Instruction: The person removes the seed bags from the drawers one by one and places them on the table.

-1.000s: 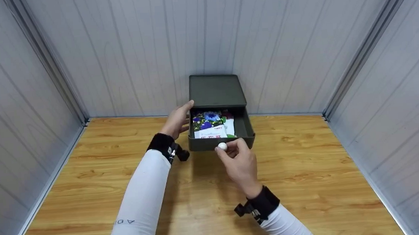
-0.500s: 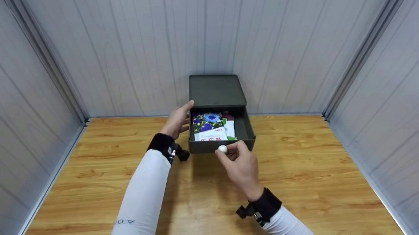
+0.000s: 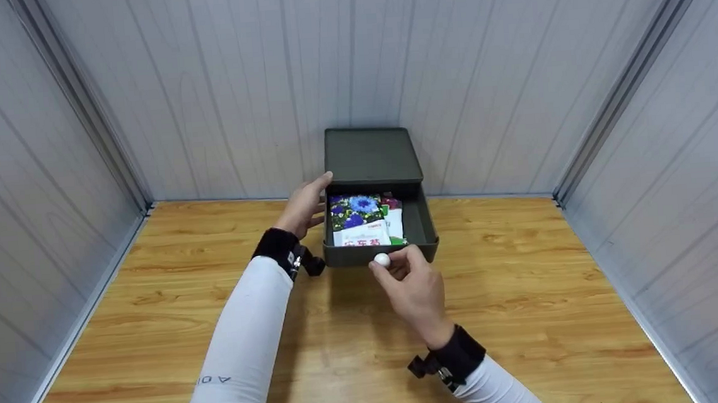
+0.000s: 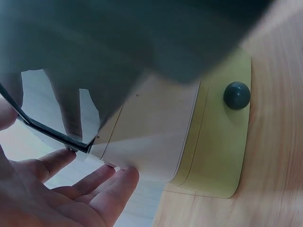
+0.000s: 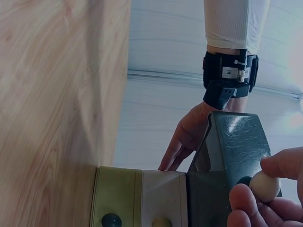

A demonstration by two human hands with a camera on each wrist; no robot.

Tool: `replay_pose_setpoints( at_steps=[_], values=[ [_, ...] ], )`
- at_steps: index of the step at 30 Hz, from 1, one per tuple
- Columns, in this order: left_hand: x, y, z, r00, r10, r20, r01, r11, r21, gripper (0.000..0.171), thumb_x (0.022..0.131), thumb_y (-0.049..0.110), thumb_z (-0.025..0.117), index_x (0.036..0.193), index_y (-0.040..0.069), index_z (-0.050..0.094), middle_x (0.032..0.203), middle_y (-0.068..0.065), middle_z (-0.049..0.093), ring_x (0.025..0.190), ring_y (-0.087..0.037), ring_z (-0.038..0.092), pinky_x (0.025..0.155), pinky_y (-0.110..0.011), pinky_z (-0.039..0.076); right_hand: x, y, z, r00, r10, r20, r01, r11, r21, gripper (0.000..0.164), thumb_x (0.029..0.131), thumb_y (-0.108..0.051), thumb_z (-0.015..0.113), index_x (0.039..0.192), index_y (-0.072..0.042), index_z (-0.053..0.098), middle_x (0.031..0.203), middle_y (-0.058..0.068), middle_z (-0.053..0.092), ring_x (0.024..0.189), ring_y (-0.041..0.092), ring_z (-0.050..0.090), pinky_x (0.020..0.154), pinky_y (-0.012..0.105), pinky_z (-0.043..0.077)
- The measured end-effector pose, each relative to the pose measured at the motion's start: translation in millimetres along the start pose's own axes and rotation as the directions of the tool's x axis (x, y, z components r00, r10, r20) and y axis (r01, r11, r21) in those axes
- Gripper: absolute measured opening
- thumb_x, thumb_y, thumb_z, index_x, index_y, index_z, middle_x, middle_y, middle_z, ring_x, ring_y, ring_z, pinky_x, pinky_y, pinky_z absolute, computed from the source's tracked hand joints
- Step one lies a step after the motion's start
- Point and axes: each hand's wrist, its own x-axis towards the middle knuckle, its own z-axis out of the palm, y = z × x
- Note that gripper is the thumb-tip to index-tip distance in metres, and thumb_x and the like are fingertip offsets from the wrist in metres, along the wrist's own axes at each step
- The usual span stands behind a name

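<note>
A small drawer cabinet (image 3: 371,156) with a dark green top stands near the back wall. Its dark green top drawer (image 3: 344,256) is pulled out, with printed packets inside, one showing blue flowers (image 3: 358,211). Between thumb and fingertips, my right hand (image 3: 417,289) pinches this drawer's round white knob (image 3: 382,260). On the cabinet's left side rests my left hand (image 3: 301,208), thumb up by the top's front corner. In the left wrist view its fingers (image 4: 116,191) lie fairly straight against the cabinet's side.
Under the dark green drawer come a pale drawer (image 4: 147,132) and a yellow-green drawer (image 4: 215,142) with a dark knob (image 4: 236,96), both closed. The wood-grain table (image 3: 529,291) is enclosed by pale panel walls (image 3: 231,96) at the back and sides.
The dark green drawer has come a little further out toward me, my right hand moving back with its knob. More of the packets shows. My left hand has stayed in place.
</note>
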Motion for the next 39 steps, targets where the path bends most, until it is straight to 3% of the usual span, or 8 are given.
replay_pose_setpoints(
  at_steps=[13, 19, 28, 35, 39],
  values=[
    [1.3, 0.6, -1.6, 1.000, -0.013, -0.015, 0.013, 1.000, -0.003, 0.097, 0.110, 0.059, 0.060, 0.177, 0.004, 0.017, 0.174, -0.026, 0.036, 0.160, -0.042, 0.039, 0.131, -0.055, 0.035, -3.1, 2.6, 1.1, 1.000, -0.014, 0.014, 0.014, 1.000, -0.025, 0.027, 0.094, -0.022, 0.092, 0.103, -0.013, 0.069, 0.086, -0.005, 0.075, 0.074, 0.009, 0.069, 0.065, 0.029, 0.058],
    [-0.7, 1.9, -2.0, 1.000, -0.005, -0.018, 0.006, 0.999, 0.050, 0.092, 0.112, 0.058, 0.057, 0.175, 0.002, 0.021, 0.173, -0.027, 0.038, 0.157, -0.044, 0.042, 0.129, -0.054, 0.037, -3.8, 1.4, 0.0, 0.999, -0.020, 0.031, 0.021, 0.999, -0.032, 0.027, 0.096, -0.026, 0.091, 0.103, -0.013, 0.069, 0.087, -0.006, 0.074, 0.075, 0.010, 0.068, 0.065, 0.029, 0.058],
    [-5.2, -3.5, -6.1, 0.997, 0.042, -0.060, -0.035, 0.993, 0.114, 0.102, 0.110, 0.065, 0.056, 0.173, -0.006, 0.019, 0.167, -0.032, 0.043, 0.152, -0.047, 0.049, 0.128, -0.054, 0.040, 1.1, 1.1, -6.4, 0.998, -0.028, 0.056, 0.031, 0.998, -0.053, 0.024, 0.099, -0.032, 0.088, 0.102, -0.014, 0.071, 0.086, -0.007, 0.073, 0.075, 0.009, 0.067, 0.066, 0.028, 0.056],
    [-11.7, -2.7, -12.4, 0.989, 0.108, -0.104, -0.102, 0.993, 0.067, 0.084, 0.116, 0.053, 0.050, 0.168, -0.010, 0.030, 0.156, -0.037, 0.052, 0.145, -0.050, 0.055, 0.124, -0.058, 0.045, 17.5, -7.2, -21.6, 0.995, -0.059, 0.086, 0.062, 0.997, -0.037, 0.019, 0.102, -0.028, 0.085, 0.096, -0.013, 0.073, 0.082, -0.007, 0.072, 0.071, 0.010, 0.066, 0.064, 0.029, 0.055],
    [-23.3, 4.4, -10.0, 0.971, 0.187, -0.145, -0.171, 0.978, 0.120, 0.074, 0.117, 0.048, 0.050, 0.160, -0.011, 0.040, 0.146, -0.031, 0.058, 0.136, -0.046, 0.061, 0.115, -0.053, 0.052, 32.0, -17.6, -36.4, 0.993, -0.031, 0.118, 0.035, 0.999, -0.027, 0.016, 0.101, -0.023, 0.084, 0.096, -0.013, 0.074, 0.081, -0.005, 0.071, 0.072, 0.012, 0.064, 0.064, 0.029, 0.054]
  ],
)
